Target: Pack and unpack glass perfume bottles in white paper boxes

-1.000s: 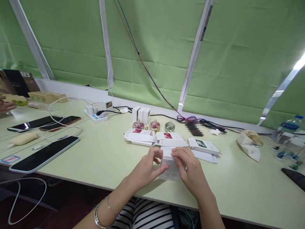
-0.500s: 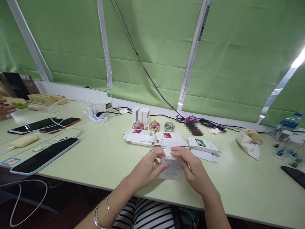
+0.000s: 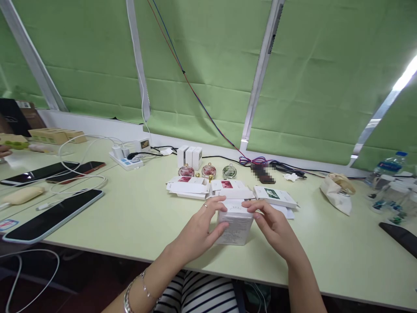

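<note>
A pale green, smooth-topped desk [image 3: 140, 221] spans the scene from left to right, and both forearms reach over its near edge toward the middle. The bare left hand [image 3: 199, 226], with a thin ring on one finger and bracelets at the wrist, comes in from the near left; the bare right hand [image 3: 276, 228] comes in from the near right. Between them a white cardboard box [image 3: 234, 230], block-shaped with fine grey print on its near face, stands upright near the desk's near edge. It lies within the grip of both hands: the left fingers bend over its upper left edge while the thumb presses the near face, and the right fingertips rest on the upper right edge with the thumb tucked close beneath. Each grip is fairly narrow, holding a top corner; the left palm faces inward and the right is turned down. Just beyond the box, three flattened white cartons lie in a row: a pink-pictured left carton [image 3: 187, 186], a red-pictured middle carton [image 3: 230, 188] and a green-pictured right carton [image 3: 274, 194]. A cream cloth pouch [image 3: 334, 195] slumps well to the right. Beyond the cartons stand small white upright boxes [image 3: 189, 157], with two round pinkish-red glass bottles [image 3: 209, 170] and one round green glass bottle [image 3: 229, 172] on their near side. Tiny gold caps [image 3: 210, 177] sit near the bottles.
</note>
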The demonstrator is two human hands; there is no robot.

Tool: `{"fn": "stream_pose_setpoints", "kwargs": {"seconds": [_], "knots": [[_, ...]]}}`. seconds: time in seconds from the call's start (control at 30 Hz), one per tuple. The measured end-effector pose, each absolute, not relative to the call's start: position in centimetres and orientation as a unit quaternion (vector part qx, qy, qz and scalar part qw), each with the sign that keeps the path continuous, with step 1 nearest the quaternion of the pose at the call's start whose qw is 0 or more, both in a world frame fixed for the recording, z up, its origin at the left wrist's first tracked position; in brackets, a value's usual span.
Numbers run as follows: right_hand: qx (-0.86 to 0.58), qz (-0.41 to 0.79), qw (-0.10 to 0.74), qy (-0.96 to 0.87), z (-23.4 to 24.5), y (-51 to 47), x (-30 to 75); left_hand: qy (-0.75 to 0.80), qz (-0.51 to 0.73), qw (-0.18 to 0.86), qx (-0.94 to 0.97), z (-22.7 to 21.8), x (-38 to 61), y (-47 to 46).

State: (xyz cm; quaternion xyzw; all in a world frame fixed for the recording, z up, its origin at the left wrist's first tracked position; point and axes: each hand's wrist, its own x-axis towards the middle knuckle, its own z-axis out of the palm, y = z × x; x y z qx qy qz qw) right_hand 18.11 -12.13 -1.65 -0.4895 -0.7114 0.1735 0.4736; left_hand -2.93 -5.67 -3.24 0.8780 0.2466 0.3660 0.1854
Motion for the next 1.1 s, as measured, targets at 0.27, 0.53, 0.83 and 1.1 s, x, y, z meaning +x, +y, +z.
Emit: {"fn": "stream_pose_setpoints", "kwargs": {"seconds": [0.27,0.53,0.83,1.1], "knots": [[-0.487,0.173,0.465,-0.718,-1.69,-12.15,18.53,0.227,0.376,0.187,0.879,-2.75,-2.13,-5.82],[-0.490,0.147,0.462,-0.725,-1.71,-12.23,18.50,0.216,0.401,0.182,0.872,-3.48,-1.97,-5.58],[-0.494,0.095,0.464,-0.730,-1.72,-12.03,18.02,0.216,0.397,0.175,0.875,-3.13,-1.96,-5.50],[-0.487,0.090,0.452,-0.741,-1.79,-12.17,18.50,0.209,0.390,0.173,0.880,-3.31,-1.81,-5.72]]}}
